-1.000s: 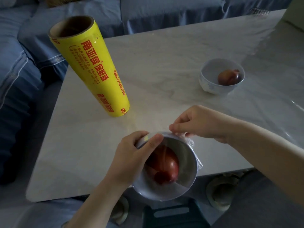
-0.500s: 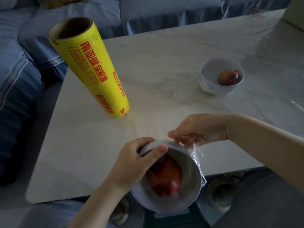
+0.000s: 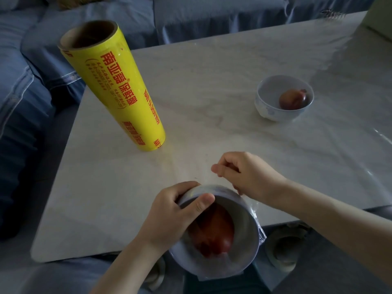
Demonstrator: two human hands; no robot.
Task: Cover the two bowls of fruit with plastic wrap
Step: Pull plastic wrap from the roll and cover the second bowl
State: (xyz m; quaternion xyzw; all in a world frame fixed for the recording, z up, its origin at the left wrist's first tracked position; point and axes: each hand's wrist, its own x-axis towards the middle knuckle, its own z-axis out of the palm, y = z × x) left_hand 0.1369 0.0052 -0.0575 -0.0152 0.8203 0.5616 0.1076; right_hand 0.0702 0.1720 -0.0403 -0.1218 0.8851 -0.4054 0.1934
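Observation:
My left hand (image 3: 169, 213) grips the near bowl (image 3: 244, 221) by its left rim, thumb over the edge, and holds it tilted towards me past the table's front edge. A red fruit (image 3: 214, 232) lies inside under clear plastic wrap (image 3: 259, 228), which bunches down the bowl's right side. My right hand (image 3: 246, 175) is at the far rim, fingers curled and pinched on the wrap. A second white bowl (image 3: 267, 102) with a reddish-brown fruit (image 3: 292, 99) stands uncovered at the right. The yellow plastic wrap roll (image 3: 118, 88) stands upright at the left.
The pale marble table (image 3: 212, 81) carries a loose sheet of clear film (image 3: 360, 124) along its right side. A blue sofa (image 3: 106, 22) borders the table at the back and left. Round pale objects (image 3: 282, 247) lie on the floor under the front edge.
The bowl has come lower and closer to me, tilting more. My right hand has lifted from the rim's far edge to just above it, fingers curling in.

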